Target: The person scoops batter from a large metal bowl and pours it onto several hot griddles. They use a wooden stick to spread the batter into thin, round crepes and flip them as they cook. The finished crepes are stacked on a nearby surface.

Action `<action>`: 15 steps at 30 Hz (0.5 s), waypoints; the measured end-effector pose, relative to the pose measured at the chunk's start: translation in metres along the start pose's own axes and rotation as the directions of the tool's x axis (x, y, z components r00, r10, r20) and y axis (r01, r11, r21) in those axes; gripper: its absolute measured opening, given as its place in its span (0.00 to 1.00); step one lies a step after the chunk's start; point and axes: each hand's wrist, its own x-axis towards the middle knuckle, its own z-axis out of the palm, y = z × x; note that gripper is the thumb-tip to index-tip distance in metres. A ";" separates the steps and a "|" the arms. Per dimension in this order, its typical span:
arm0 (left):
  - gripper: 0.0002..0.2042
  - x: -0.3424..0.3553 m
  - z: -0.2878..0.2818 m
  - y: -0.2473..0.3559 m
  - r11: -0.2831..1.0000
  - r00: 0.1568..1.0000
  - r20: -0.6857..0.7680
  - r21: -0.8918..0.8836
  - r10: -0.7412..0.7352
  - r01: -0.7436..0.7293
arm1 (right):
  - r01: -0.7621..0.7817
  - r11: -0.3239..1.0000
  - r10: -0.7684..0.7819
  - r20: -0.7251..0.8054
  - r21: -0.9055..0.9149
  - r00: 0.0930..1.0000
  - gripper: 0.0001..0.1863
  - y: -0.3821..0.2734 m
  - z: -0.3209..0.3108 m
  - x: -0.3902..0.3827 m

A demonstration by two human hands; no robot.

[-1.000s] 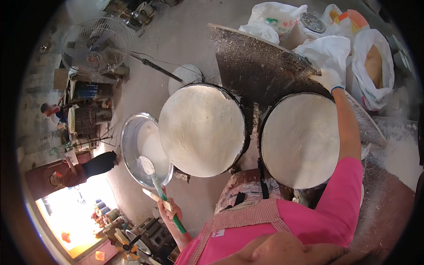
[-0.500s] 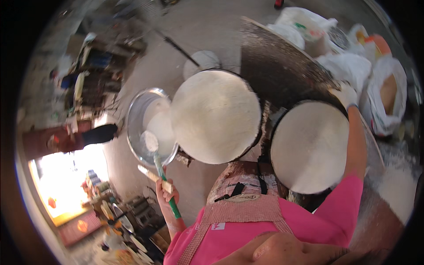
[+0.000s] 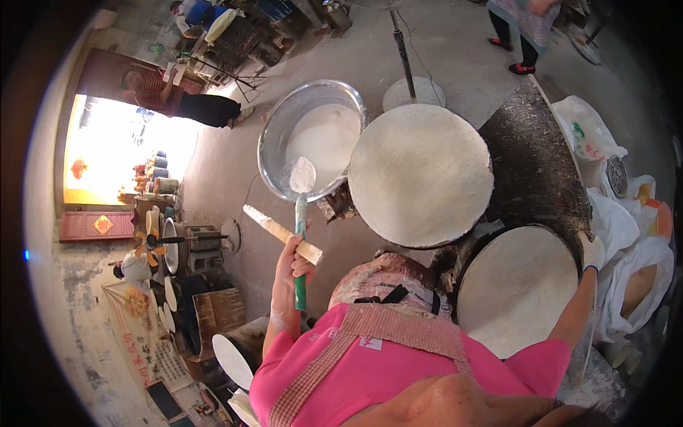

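Note:
My left hand (image 3: pixel 293 260) grips a green-handled ladle (image 3: pixel 301 292) together with a pale wooden stick (image 3: pixel 267 222) lying crosswise. The ladle's white-coated cup hangs over the near side of a steel basin (image 3: pixel 274 142) of white liquid. Beside the basin is a round griddle (image 3: pixel 420 174) covered with a pale, smooth layer; a second one (image 3: pixel 518 288), similarly coated, sits lower right. My right hand (image 3: pixel 592 250), in a white glove, is closed on the edge of a large dark board (image 3: pixel 533 167) standing beside both griddles.
White bags (image 3: pixel 629 281) crowd the right side. A pole on a round base (image 3: pixel 409 89) stands behind the griddles. One person (image 3: pixel 199 107) is near the bright doorway, another (image 3: pixel 192 18) at top left, a third (image 3: pixel 526 35) walks at top right. Stacked gear (image 3: pixel 213 299) lines the left.
The view has swung round, shifting basin and upper griddle up and rightward and bringing a person's legs into the top right. Both my hands keep their grips.

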 end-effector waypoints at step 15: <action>0.20 0.032 -0.054 0.113 0.956 0.946 0.190 0.183 -0.263 0.229 | 0.021 0.839 0.148 -0.264 0.544 0.953 0.23 -0.169 0.062 -0.155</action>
